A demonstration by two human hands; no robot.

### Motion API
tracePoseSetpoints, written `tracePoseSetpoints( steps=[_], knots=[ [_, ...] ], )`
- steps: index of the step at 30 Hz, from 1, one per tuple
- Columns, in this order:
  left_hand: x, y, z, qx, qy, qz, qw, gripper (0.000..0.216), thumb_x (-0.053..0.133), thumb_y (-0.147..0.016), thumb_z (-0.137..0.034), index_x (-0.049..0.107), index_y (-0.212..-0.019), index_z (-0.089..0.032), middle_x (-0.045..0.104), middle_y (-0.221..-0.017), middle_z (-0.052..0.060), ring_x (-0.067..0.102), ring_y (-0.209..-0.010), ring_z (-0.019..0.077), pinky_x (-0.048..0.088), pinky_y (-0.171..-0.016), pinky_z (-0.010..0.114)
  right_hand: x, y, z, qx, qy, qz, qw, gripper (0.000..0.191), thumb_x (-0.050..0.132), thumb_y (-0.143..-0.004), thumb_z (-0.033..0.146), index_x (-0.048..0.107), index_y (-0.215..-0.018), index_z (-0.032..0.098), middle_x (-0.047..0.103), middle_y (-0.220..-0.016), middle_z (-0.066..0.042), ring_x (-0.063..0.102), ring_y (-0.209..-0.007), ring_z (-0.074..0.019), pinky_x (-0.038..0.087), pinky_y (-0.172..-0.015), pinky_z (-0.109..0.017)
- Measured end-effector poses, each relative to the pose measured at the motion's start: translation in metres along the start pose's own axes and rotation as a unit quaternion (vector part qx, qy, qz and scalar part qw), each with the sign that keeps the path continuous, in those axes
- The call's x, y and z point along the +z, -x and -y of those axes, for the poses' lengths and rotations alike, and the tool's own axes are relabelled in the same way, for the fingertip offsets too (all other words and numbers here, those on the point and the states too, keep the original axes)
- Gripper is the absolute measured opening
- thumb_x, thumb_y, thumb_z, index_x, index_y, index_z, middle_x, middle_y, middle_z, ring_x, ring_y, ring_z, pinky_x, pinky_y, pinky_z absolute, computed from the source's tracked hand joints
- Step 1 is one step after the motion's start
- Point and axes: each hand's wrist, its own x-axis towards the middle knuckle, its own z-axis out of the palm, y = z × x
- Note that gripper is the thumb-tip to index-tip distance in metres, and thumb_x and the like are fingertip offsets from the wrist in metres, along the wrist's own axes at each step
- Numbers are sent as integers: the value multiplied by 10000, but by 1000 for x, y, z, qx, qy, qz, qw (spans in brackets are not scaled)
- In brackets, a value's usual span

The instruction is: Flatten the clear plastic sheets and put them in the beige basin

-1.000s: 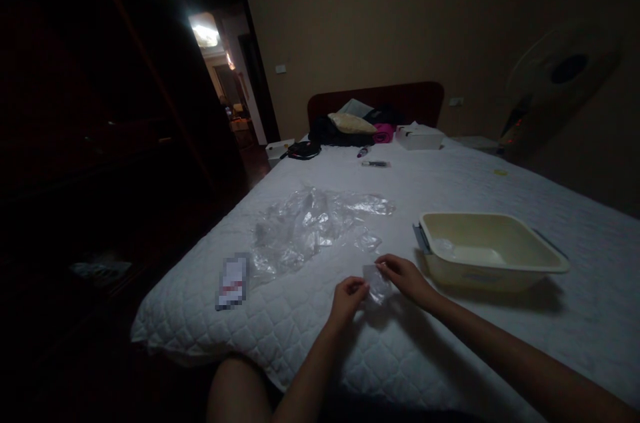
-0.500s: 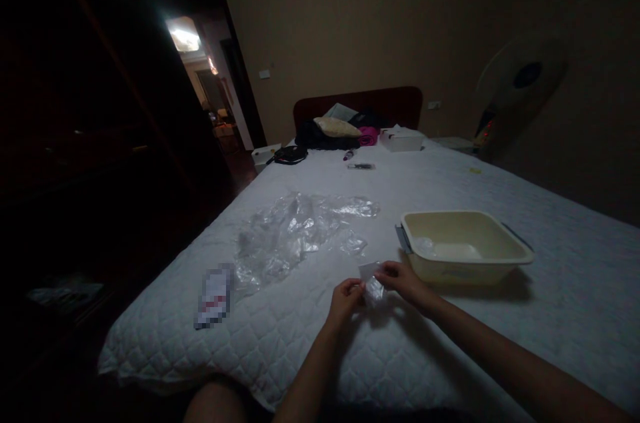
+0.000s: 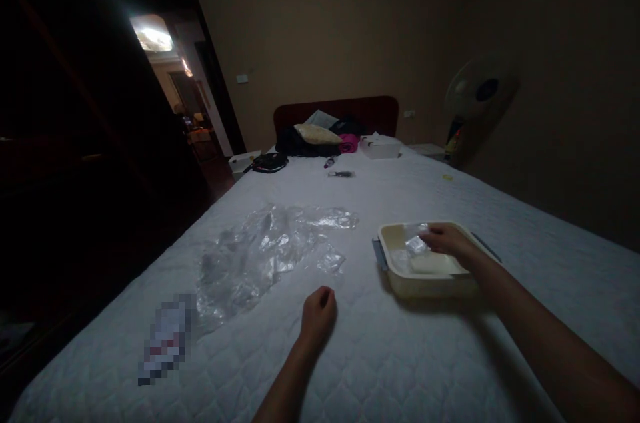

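My right hand (image 3: 447, 241) is inside the opening of a cream plastic basin (image 3: 425, 286) with grey handles. Pinched in its fingers is a small clear plastic bag (image 3: 416, 244), held over the basin's left half. More clear plastic (image 3: 400, 260) lies at the bottom beneath it. My left hand (image 3: 319, 311) hovers at or rests on the white quilted bed cover, its fingers curled closed and nothing visible in them. Left of it, several crinkled clear plastic bags (image 3: 270, 243) lie spread out in a loose pile.
A blurred-out flat item (image 3: 167, 340) lies at the bed's near left. Farther back are a dark packaged object (image 3: 341, 174), a black bag (image 3: 269, 162), a pink roll (image 3: 349, 142), a pillow (image 3: 319, 134) and a white box (image 3: 380, 146). A fan (image 3: 480, 90) stands at right.
The right hand has carried the small plastic bag from in front of me rightward into the basin. The left hand has let go of it and stayed over the bed. The view has shifted right.
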Motion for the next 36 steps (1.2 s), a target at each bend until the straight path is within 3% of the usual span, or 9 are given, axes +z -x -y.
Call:
tracePoseSetpoints(
  steps=[5,12,16,20,26,30,36],
  knots=[
    [5,4,12,54,-108,20,993,243,392,-804,-312,557,-702,-167,534,-661,5,495,-630,136,368,-591,231,5,-15,-28,82,28,15,996,148,636,-640,240,555,-731,155,561,-578,1,533,-535,-102,450,-532,-225],
    [10,6,10,149,-197,46,968,200,362,-820,-209,511,-689,-178,518,-717,28,492,-704,153,389,-664,270,42,-38,-47,73,155,0,985,188,573,-700,200,501,-863,141,506,-475,55,491,-425,-84,366,-414,-178],
    [9,5,11,155,-206,51,965,184,372,-823,-191,506,-699,-178,515,-728,31,489,-711,154,392,-665,273,51,-45,-50,60,224,-11,973,195,603,-653,154,508,-822,135,510,-485,45,481,-437,-95,324,-417,-187],
    [7,5,12,159,-209,57,963,170,386,-816,-173,507,-696,-177,512,-725,29,487,-716,153,391,-665,271,51,-43,-47,15,302,-19,953,200,669,-568,137,527,-708,148,595,-672,-28,531,-599,-134,333,-500,-208],
    [7,4,13,164,-203,51,964,175,388,-805,-150,517,-690,-179,515,-718,32,488,-712,156,393,-661,276,50,-42,-41,-28,368,-2,929,157,638,-608,133,571,-750,142,616,-810,-74,541,-723,-165,345,-586,-226],
    [7,4,13,164,-199,49,965,180,382,-807,-151,522,-698,-180,518,-724,33,491,-717,157,396,-666,279,53,-46,-41,-42,376,39,925,108,597,-629,102,599,-729,144,621,-771,-51,544,-702,-146,355,-586,-212],
    [6,3,12,163,-200,49,965,167,392,-799,-151,531,-711,-181,525,-732,37,492,-719,160,398,-672,281,67,-46,-51,-46,360,94,927,187,620,-497,35,607,-646,147,599,-609,9,507,-551,-120,344,-504,-206]
  ],
)
